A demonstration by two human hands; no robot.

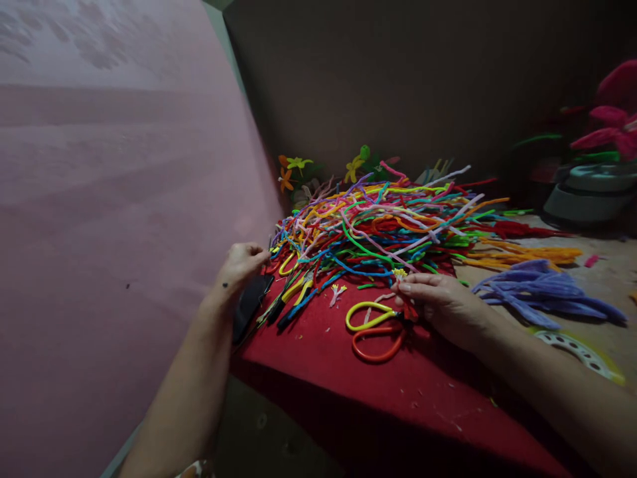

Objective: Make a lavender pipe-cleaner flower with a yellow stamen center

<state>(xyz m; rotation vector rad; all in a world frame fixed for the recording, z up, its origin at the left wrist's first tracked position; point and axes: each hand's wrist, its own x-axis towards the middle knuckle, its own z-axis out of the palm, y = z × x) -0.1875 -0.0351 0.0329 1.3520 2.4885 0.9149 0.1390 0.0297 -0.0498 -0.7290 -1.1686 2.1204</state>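
Observation:
My right hand (440, 302) pinches a small tuft of pipe cleaner pieces (399, 274) with yellow tips and a pale stem; red fibres show below the fingers. Just beside it lie scissors (377, 345) with one yellow and one red handle loop, their blades hidden. My left hand (243, 265) is closed, thumb and finger together, at the left edge of the pipe cleaner heap (368, 226); what it holds is too small to make out. Between the hands, a small pink piece with yellow tips (337, 295) rests on the red cloth (308, 355). Yellow-handled pliers (296, 292) lie near my left hand.
A dark flat object (250, 307) lies below my left hand. On the right are purple pipe cleaners (542, 292), orange ones (527, 255) and a yellow tape roll (580, 352). Pipe cleaner flowers (354, 166) stand behind the heap. A pink wall (124, 232) closes off the left.

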